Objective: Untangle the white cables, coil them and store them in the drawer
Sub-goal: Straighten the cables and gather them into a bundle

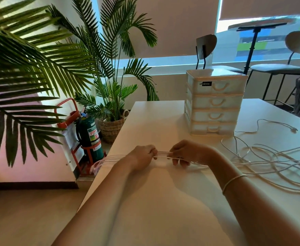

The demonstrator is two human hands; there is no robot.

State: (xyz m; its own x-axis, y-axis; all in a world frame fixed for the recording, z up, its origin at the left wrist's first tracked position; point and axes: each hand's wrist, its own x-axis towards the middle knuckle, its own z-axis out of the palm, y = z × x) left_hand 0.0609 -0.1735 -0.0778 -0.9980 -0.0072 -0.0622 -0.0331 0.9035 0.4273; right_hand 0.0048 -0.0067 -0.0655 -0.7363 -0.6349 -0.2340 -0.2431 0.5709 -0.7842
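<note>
Both hands down on the white table (163, 201), pulling a bundle of white cables (162, 154) taut between them. Left hand (143, 157) curled into a fist round several strands, with the ends sticking out past its outer side and drooping over the table edge. Right hand (184, 153) just beside the left, fingers and thumb pinched on the same strands, a thin bracelet (233, 181) on that wrist. Only a short stretch of cable showing in the gap between the two fists.

Rest of the cables trailing off to the right of the right hand in a messy loose heap of loops on the tabletop, one end snaking further out with a plug lying flat. Still pretty tangled over there.

Beyond the right hand and a bit to its right, a small white drawer unit (215, 102), four drawers stacked, all closed. Off past the left hand, beyond the table edge: a fire extinguisher (89, 137) in a red stand and a potted palm (110, 96).
</note>
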